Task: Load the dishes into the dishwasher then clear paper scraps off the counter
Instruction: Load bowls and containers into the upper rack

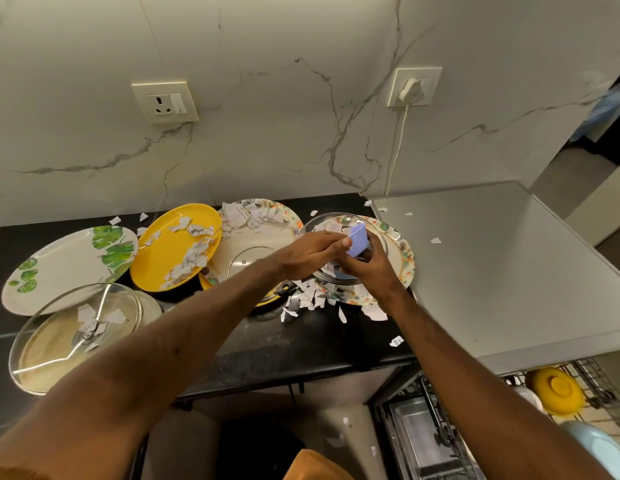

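— Pinching a lilac piece (357, 241) with the left hand (312, 252), gripping its lower end with the right hand (369, 271); joined together over the glass bowl (313, 226).
— Found where?
— On the floral plate (402, 258), three o'clock from the yellow plate (166, 258). Paper scraps (308, 299) strewn over plates and black tabletop (301, 344), thickest at six o'clock. Dishwasher rack (594, 372) open at five o'clock.

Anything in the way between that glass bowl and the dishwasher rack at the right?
Nothing visible blocks it. The grey countertop between the glass bowl and the rack carries only a few paper scraps. The left hand and right hand hold a lavender piece over the bowl; a yellow dish sits in the rack.
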`<action>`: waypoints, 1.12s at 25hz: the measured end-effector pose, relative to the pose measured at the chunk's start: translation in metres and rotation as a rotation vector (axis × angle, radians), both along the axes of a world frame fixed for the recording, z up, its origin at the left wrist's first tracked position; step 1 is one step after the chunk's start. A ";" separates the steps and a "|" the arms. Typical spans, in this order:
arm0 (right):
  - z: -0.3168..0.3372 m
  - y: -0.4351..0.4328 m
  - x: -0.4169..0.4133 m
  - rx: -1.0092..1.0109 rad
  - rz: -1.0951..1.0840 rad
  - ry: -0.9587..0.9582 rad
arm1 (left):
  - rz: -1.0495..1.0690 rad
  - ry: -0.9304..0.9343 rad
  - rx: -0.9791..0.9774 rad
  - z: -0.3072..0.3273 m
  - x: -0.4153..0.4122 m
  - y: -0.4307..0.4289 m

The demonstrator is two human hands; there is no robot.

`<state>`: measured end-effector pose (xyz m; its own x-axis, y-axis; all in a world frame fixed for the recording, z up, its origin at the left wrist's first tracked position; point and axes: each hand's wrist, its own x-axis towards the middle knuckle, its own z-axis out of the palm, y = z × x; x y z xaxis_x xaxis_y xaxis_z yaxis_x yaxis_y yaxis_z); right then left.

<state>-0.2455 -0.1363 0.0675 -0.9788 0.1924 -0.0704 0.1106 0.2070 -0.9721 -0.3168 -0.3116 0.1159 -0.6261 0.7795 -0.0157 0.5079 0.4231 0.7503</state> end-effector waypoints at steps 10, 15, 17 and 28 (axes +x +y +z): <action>0.008 0.017 0.013 -0.023 -0.047 0.050 | 0.137 0.423 -0.288 0.014 -0.038 -0.033; -0.004 0.024 0.016 0.103 -0.057 0.016 | -0.099 0.025 -0.193 0.019 0.007 0.012; -0.010 0.027 0.019 0.172 -0.067 -0.008 | -0.022 -0.046 -0.192 0.013 0.006 0.020; -0.028 0.072 0.074 0.115 -0.314 0.085 | 0.005 -0.098 -0.174 0.011 0.034 0.092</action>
<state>-0.1713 -0.0647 0.0394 -0.8718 0.4874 0.0488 0.1058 0.2846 -0.9528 -0.2830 -0.2200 0.1273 -0.6189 0.7567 -0.2107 0.4339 0.5530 0.7113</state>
